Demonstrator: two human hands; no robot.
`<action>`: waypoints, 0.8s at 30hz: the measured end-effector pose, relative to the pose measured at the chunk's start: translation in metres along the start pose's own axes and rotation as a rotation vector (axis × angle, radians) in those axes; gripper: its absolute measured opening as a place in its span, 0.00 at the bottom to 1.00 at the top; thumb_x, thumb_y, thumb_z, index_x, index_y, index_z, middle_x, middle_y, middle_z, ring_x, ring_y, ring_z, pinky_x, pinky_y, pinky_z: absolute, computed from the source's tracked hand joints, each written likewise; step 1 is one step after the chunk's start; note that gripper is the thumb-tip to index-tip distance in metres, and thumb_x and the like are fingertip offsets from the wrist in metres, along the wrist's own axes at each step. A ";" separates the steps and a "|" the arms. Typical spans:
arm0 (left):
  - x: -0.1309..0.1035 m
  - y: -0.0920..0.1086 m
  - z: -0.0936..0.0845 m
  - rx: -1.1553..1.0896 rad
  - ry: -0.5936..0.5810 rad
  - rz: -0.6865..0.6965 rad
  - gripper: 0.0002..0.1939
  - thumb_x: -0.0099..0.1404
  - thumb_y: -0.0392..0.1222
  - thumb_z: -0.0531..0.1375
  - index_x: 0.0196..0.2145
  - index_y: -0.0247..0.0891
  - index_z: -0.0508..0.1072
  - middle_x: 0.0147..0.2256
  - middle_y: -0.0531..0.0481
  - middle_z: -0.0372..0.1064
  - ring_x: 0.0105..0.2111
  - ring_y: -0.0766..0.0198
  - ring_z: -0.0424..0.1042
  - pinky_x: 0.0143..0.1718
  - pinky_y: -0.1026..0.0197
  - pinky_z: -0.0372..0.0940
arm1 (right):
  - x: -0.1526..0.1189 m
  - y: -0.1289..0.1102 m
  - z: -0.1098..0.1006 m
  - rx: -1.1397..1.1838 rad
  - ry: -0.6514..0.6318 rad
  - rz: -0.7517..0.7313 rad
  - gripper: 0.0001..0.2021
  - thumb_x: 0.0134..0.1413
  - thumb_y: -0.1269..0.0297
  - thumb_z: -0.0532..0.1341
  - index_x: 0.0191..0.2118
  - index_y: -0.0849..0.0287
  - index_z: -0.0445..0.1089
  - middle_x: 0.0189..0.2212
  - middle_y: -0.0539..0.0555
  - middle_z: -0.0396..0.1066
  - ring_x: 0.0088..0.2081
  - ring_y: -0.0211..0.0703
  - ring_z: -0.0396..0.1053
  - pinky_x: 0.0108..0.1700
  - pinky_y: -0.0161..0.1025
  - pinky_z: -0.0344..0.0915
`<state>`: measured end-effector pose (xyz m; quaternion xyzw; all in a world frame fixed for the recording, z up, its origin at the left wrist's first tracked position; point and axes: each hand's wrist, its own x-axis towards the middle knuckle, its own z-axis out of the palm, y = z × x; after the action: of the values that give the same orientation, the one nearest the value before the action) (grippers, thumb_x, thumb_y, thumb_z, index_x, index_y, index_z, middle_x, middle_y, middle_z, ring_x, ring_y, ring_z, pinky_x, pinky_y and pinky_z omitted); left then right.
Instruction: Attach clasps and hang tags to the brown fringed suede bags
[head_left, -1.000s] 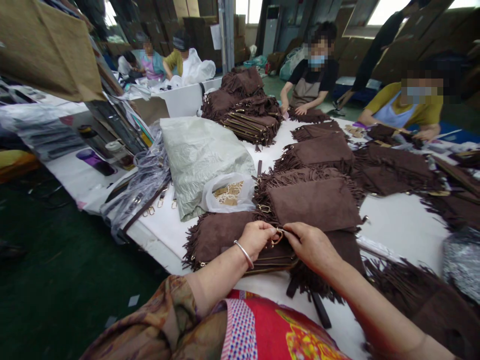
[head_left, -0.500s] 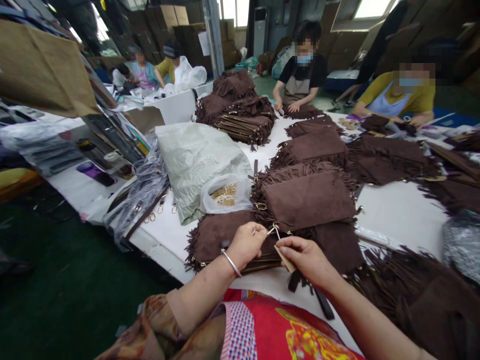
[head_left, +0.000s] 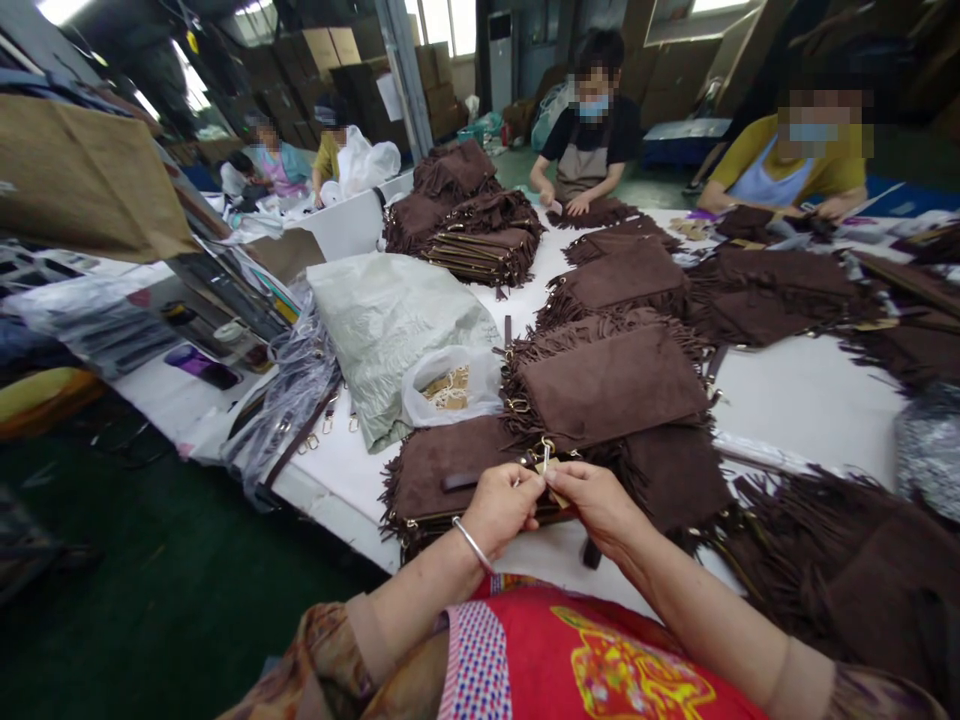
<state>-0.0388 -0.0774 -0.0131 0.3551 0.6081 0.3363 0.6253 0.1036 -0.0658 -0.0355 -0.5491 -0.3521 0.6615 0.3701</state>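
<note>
Both hands meet in front of a stack of dark brown fringed suede bags [head_left: 611, 385]. A white string [head_left: 547, 456] hangs from a gold ring [head_left: 548, 442] at the edge of a bag, with a small tan tag [head_left: 559, 492] at its lower part. My left hand [head_left: 504, 508], with a silver bangle on its wrist, is closed and pinches the string. My right hand [head_left: 596, 500] is also closed, its thumb and finger pinching string and tag together; the exact grip is partly hidden. Another brown bag [head_left: 450, 455] lies beneath, beside my left hand.
A clear plastic bag [head_left: 486, 382] of tan tags with white strings sits behind my hands, beside a large pale green sack [head_left: 390, 320]. Plastic-wrapped straps [head_left: 289, 385] lie at the left table edge. Co-workers handle pieces across the table, near more brown bags [head_left: 480, 250].
My hands have come together below the gold ring. The string, spread between them before, is now drawn down, and the tag has moved up with my right hand.
</note>
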 end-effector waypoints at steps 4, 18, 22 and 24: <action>-0.002 -0.002 0.002 -0.034 0.001 -0.002 0.15 0.56 0.50 0.64 0.27 0.35 0.68 0.16 0.57 0.60 0.14 0.73 0.58 0.16 0.69 0.59 | -0.001 -0.001 -0.001 0.034 -0.014 0.002 0.18 0.39 0.51 0.70 0.29 0.64 0.76 0.22 0.51 0.72 0.23 0.36 0.61 0.27 0.35 0.55; -0.002 0.017 -0.024 -0.247 -0.459 -0.002 0.18 0.56 0.53 0.66 0.31 0.33 0.69 0.29 0.48 0.70 0.26 0.68 0.71 0.21 0.71 0.59 | -0.017 -0.009 -0.013 0.125 0.079 -0.088 0.19 0.45 0.51 0.67 0.37 0.61 0.79 0.36 0.57 0.78 0.37 0.48 0.73 0.41 0.40 0.66; -0.009 0.018 -0.023 -0.291 -0.607 -0.019 0.18 0.56 0.50 0.67 0.39 0.36 0.73 0.38 0.43 0.71 0.40 0.57 0.75 0.30 0.66 0.67 | -0.024 -0.009 -0.008 0.076 0.018 -0.167 0.22 0.51 0.46 0.64 0.45 0.56 0.77 0.47 0.58 0.76 0.51 0.51 0.70 0.56 0.47 0.61; -0.009 0.018 -0.020 -0.255 -0.622 0.016 0.18 0.57 0.50 0.66 0.40 0.36 0.74 0.38 0.44 0.72 0.40 0.57 0.75 0.31 0.66 0.66 | -0.027 -0.009 -0.007 -0.062 -0.018 -0.245 0.23 0.55 0.44 0.59 0.49 0.54 0.75 0.52 0.57 0.72 0.56 0.51 0.66 0.60 0.47 0.57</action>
<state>-0.0592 -0.0753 0.0070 0.3642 0.3383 0.2901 0.8178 0.1146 -0.0846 -0.0164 -0.5072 -0.4400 0.6051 0.4277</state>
